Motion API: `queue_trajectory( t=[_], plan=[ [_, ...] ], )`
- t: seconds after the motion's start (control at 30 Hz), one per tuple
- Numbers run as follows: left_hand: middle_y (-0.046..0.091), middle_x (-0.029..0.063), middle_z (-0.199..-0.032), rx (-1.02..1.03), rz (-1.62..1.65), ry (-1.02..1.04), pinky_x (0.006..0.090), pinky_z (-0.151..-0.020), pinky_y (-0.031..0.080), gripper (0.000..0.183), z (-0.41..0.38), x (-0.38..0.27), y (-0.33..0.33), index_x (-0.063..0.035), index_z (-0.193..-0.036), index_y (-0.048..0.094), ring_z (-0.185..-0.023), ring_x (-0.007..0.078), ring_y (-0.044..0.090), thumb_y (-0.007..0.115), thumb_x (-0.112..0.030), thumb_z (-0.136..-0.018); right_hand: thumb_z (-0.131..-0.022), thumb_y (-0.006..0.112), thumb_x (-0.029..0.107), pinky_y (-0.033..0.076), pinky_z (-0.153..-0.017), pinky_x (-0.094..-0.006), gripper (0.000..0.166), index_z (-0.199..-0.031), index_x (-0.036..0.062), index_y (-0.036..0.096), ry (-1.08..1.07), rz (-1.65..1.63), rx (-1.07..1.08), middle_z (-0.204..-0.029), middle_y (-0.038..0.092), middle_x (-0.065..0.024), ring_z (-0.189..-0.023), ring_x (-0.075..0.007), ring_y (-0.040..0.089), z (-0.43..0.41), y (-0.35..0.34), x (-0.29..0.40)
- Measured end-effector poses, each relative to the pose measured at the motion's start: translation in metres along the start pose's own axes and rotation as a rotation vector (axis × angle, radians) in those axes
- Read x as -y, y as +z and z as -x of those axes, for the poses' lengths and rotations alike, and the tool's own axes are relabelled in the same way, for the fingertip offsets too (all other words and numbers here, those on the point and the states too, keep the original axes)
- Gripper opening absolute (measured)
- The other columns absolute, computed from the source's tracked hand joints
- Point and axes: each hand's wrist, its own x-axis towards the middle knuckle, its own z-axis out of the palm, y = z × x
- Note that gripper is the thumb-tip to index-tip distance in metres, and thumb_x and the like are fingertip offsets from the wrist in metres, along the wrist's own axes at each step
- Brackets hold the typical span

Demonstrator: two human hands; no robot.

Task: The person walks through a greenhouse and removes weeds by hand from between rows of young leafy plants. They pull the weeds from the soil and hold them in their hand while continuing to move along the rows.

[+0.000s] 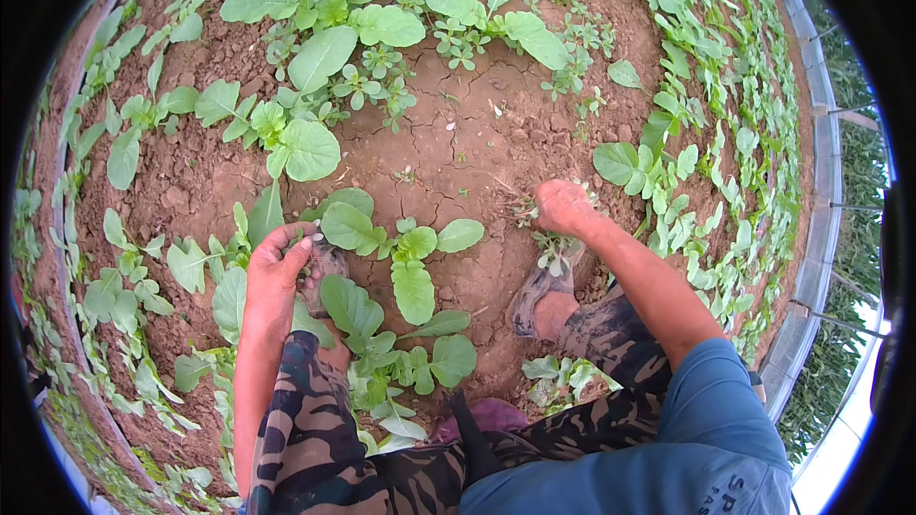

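My right hand [562,207] is closed around a bunch of uprooted purslane weeds [555,252]. Thin roots stick out to its left, and leafy stems hang over my right shoe [533,293]. Above my other shoe, my left hand [278,263] pinches a small weed sprig [300,234] between thumb and fingers; part of it is hidden. A young leafy green plant [415,247] grows from cracked brown soil [458,157] between the hands. Closer to my body stands another broad-leaved plant [386,343].
More leafy plants with purslane [358,86] among them grow ahead. Dense rows of greens [744,136] line the right side, beside a pale edging [819,157]. Plants [122,293] also stand at left. Something purple [494,418] is beneath me.
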Motion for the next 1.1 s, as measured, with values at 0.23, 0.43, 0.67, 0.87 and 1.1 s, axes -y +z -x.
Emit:
queue_trajectory(
  t=[0.23, 0.43, 0.67, 0.87, 1.1],
  plan=[
    [0.059, 0.0000, -0.078, -0.014, -0.004, -0.034, 0.0214, -0.054, 0.041, 0.025, -0.001, 0.000, 0.000, -0.0029, -0.113, 0.060, -0.063, 0.0086, 0.055, 0.061, -0.016, -0.092, -0.080, 0.058, 0.013, 0.055, -0.073, -0.0400, 0.015, -0.088, 0.0067, 0.068, 0.112, 0.010, -0.084, -0.092, 0.070, -0.0163, -0.086, -0.0297, 0.070, 0.002, 0.045, 0.040],
    [0.059, 0.0006, -0.079, 0.009, 0.021, -0.016, 0.0221, -0.054, 0.041, 0.023, 0.000, -0.001, 0.000, -0.0010, -0.114, 0.058, -0.062, 0.0095, 0.053, 0.057, -0.010, -0.092, -0.071, 0.069, 0.030, 0.053, -0.081, -0.0430, 0.036, -0.090, -0.0012, 0.068, 0.100, -0.157, 0.141, -0.092, 0.068, -0.0240, -0.091, -0.0365, 0.067, -0.003, 0.019, 0.030],
    [0.059, 0.0012, -0.075, -0.019, 0.006, -0.028, 0.0225, -0.053, 0.042, 0.022, 0.000, 0.000, 0.002, -0.0011, -0.112, 0.059, -0.061, 0.0093, 0.054, 0.057, -0.010, -0.092, -0.070, 0.074, 0.032, 0.051, -0.087, -0.0417, 0.040, -0.092, -0.0010, 0.068, 0.160, -0.302, -0.097, -0.101, 0.067, -0.0183, -0.098, -0.0332, 0.064, -0.042, -0.032, -0.006],
    [0.060, 0.0014, -0.075, -0.020, -0.047, -0.058, 0.0220, -0.053, 0.043, 0.021, 0.002, 0.002, 0.004, -0.0012, -0.111, 0.060, -0.061, 0.0093, 0.055, 0.056, -0.010, -0.092, -0.068, 0.069, 0.018, 0.047, -0.085, -0.0448, 0.024, -0.089, 0.0072, 0.069, -0.076, 0.262, -0.450, -0.095, 0.065, -0.0081, -0.102, -0.0266, 0.057, -0.081, -0.064, -0.016],
    [0.060, 0.0016, -0.076, -0.058, -0.120, -0.090, 0.0223, -0.051, 0.041, 0.022, 0.005, 0.001, 0.007, -0.0013, -0.112, 0.059, -0.061, 0.0089, 0.055, 0.057, -0.009, -0.092, -0.078, 0.061, 0.016, 0.038, -0.096, -0.0492, 0.019, -0.092, 0.0064, 0.069, 0.033, 0.569, -0.355, -0.094, 0.066, -0.0092, -0.104, -0.0271, 0.058, -0.109, -0.095, -0.052]
  ],
)
